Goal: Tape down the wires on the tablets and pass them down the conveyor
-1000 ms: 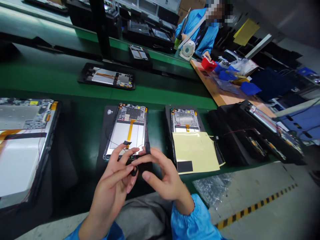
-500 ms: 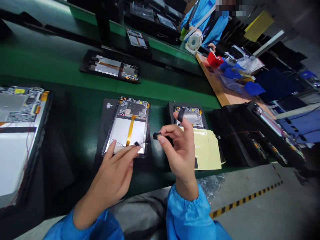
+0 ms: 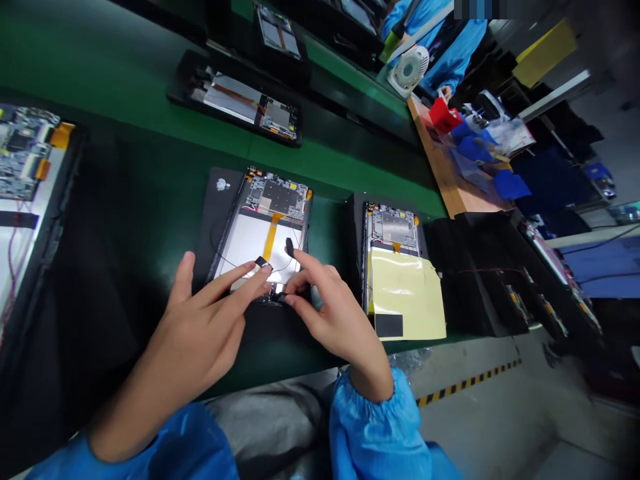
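An opened tablet (image 3: 240,247) lies in front of me, with a circuit board at its far end, a silver-white battery area and an orange ribbon cable (image 3: 271,239). My left hand (image 3: 200,327) reaches over its near left corner, fingers stretched and thumb apart. A black tape piece (image 3: 262,262) is at its fingertips; whether it sticks to them I cannot tell. At the tablet's near edge, my right hand (image 3: 330,303) pinches a small black part (image 3: 279,297) with thin wires nearby. Another black tape strip (image 3: 289,247) clings to a raised fingertip of that hand.
Right of it, a second opened tablet (image 3: 393,227) is partly covered by a yellow sheet (image 3: 415,287) bearing a black patch. More opened tablets lie left and farther back on the green bench (image 3: 330,167). A white fan (image 3: 409,70) and a co-worker's blue sleeve (image 3: 463,50) are beyond.
My right hand has moved left and down, bringing the small black part from beside the tablet to its near edge. My left fingers remain over the tablet. The view has shifted somewhat.
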Demonstrator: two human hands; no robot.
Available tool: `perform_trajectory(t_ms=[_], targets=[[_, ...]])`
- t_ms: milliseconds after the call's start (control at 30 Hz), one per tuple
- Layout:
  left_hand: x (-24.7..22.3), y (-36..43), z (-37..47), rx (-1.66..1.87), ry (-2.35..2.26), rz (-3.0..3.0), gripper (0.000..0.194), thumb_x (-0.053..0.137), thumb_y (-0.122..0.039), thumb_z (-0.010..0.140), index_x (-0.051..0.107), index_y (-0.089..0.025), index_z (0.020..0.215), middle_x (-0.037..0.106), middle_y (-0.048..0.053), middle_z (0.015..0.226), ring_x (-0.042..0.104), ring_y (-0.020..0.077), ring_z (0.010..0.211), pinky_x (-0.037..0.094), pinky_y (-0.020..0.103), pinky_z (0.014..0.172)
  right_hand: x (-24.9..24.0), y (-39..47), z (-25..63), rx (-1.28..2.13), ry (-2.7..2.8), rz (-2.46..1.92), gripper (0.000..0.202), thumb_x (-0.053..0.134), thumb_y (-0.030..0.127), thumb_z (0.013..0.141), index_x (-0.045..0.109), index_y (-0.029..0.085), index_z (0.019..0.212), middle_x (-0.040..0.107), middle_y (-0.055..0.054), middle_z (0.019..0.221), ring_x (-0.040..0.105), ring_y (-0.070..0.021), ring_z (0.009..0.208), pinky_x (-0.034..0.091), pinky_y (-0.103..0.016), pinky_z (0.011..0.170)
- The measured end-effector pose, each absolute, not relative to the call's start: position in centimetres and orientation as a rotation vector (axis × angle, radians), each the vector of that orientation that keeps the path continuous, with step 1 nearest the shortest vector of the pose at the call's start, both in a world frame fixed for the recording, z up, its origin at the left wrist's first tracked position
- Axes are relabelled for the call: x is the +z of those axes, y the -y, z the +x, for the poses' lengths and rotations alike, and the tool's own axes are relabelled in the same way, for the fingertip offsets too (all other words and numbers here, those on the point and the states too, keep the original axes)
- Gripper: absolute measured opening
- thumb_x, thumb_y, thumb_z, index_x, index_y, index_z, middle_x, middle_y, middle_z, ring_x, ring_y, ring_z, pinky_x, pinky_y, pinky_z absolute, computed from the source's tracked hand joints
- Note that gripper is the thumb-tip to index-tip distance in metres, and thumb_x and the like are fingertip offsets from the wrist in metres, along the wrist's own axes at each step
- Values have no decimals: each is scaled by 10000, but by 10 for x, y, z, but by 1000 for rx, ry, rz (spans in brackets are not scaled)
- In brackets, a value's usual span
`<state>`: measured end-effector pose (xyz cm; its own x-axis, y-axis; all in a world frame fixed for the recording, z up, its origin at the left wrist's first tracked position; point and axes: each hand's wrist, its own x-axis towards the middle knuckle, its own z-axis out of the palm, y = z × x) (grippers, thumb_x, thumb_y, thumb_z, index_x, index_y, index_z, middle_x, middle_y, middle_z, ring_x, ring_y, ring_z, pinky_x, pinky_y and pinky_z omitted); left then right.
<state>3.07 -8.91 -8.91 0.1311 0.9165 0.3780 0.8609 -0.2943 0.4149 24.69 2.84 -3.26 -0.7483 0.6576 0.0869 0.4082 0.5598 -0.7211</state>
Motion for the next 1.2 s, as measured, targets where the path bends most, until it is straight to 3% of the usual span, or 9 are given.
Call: perform_trajectory(t_ms=[100,200,433,633,867,967,1100,1200], targets=[[-89,91,32,898,-1810,2279,849,416,23,1065,162,-244,1830,793,133,1507,728,319,1465,1,712,1450,-34,-31,247,1044,2462,-855,632,635,55,1059,512,248,1649,826,-29,1074,751,-245,1049,560,-432,1057],[-86,91,35,973,-1838,2239,867,400,42,1063,152,-253,1839,827,119,1443,765,315,1411,42,709,1453,-35,-33,247,1094,2464,-846,654,624,63,1068,482,270,1673,819,-21,1078,755,-235,1030,571,-444,1064],[-82,89,39,998,-1856,2203,837,380,33,1092,161,-262,1844,843,57,1423,757,229,1420,21,553,1476,-28,-37,242,1140,2541,-837,671,598,54,1086,441,251,1708,771,-44,1091,709,-252,1044,590,-459,1056],[-86,89,41,1045,-1856,2193,811,369,18,1099,174,-236,1844,858,38,1390,752,205,1419,32,505,1479,-21,-35,239,943,2674,-901,614,621,123,1119,471,253,1701,711,-121,1265,647,-314,1165,586,-495,1040],[-87,93,36,1082,-1785,2256,863,403,2,1089,125,-264,1861,826,37,1469,715,213,1469,39,514,1485,-27,-29,243,707,2703,-1031,590,676,197,1107,502,212,1670,708,-144,1287,630,-347,1184,553,-519,1018],[-86,98,37,1143,-1771,2339,903,463,18,1065,122,-222,1866,840,81,1436,752,238,1403,59,525,1486,-34,-26,247,722,2552,-958,547,706,213,1097,545,228,1620,719,-124,1243,653,-325,1154,573,-502,1010],[-86,99,48,1048,-1850,2278,812,433,2,1067,205,-132,1834,829,149,1427,752,272,1372,88,506,1473,-46,-10,252,790,2047,-974,448,721,193,1091,606,290,1513,754,-51,1153,730,-244,1087,617,-421,1015],[-86,97,55,1007,-1824,2258,800,392,-7,1071,193,-154,1832,803,128,1477,710,253,1440,61,473,1470,-57,12,256,802,1827,-1068,440,670,127,1106,609,311,1500,820,-28,1112,791,-210,1037,642,-381,1000]])
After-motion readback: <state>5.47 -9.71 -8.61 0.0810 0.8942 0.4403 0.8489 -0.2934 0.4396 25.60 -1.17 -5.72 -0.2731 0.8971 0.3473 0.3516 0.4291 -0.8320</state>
